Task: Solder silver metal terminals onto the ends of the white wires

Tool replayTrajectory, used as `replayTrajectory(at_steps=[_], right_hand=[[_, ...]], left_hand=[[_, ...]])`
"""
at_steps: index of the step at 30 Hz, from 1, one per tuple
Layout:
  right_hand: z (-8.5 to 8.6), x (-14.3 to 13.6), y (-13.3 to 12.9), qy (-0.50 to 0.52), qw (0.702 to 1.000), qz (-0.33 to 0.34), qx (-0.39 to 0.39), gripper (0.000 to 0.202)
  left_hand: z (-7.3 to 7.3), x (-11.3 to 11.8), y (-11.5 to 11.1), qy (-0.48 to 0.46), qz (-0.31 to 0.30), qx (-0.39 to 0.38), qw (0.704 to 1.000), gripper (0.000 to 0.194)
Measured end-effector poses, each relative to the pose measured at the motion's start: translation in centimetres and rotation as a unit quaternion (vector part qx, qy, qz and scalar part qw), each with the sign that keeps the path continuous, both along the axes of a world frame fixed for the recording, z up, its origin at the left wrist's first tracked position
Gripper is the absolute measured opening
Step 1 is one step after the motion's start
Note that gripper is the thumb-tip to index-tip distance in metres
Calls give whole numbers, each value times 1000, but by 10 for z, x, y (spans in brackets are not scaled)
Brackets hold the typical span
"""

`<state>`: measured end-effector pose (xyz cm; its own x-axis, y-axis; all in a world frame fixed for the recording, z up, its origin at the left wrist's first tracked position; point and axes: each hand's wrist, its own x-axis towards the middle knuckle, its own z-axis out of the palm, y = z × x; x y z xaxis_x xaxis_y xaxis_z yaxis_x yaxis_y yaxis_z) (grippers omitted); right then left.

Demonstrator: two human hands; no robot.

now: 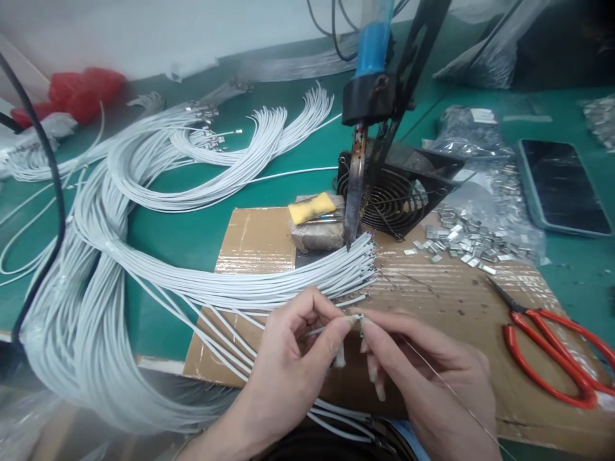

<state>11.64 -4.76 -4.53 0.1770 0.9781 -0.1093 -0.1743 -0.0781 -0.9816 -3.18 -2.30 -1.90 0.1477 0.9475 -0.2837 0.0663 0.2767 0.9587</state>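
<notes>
My left hand (302, 358) is closed on the end of a white cable, pinched between thumb and forefinger. Close beside it, my right hand (427, 378) is pinched at a small part (362, 325) at the cable's tip. A thin wire (449, 388) runs from the right fingers down across the palm. Just beyond my hands lies a bundle of white cables (269, 285), its dark-tipped ends on the cardboard (461, 307). Above those ends, a soldering iron (354, 192) with a blue handle hangs in a stand, tip downward.
A yellow sponge (312, 208) rests on a metal block (318, 235). Behind the iron is a black fan (396, 198). Metal pieces (473, 240), red-handled scissors (552, 352) and a phone (564, 186) lie to the right. More cable bundles (96, 282) fill the left.
</notes>
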Motion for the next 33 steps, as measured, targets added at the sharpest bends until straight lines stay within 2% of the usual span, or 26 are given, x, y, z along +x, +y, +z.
replayTrajectory(at_steps=[3,6,12,16,21,25,28,31,33], right_hand=[[0,-2,-1,26,999,-12,-21,10],[-3,-1,-1,63,997,8,-38,4],[-10,1,-3,126,989,31,-67,11],[-13,1,-3,142,986,34,-75,15],[-7,1,-4,145,983,32,-111,24],[3,3,-4,130,980,32,-149,26],[2,10,-1,98,981,59,-154,30],[-4,18,4,26,987,88,-130,34],[-9,23,9,-56,990,80,-103,29]], left_hand=[[1,0,0,-8,4,-5,1000,23],[-1,0,-2,-19,6,-7,1000,23],[-8,-1,-7,-68,16,15,997,23],[-10,0,-8,-60,18,15,998,24],[-8,0,-7,-49,9,15,999,26],[-3,1,-6,-19,-1,-1,1000,25],[-1,3,-5,-7,-9,-2,1000,26],[-3,4,-6,10,-11,-4,1000,27],[-7,3,-7,31,-9,7,999,28]])
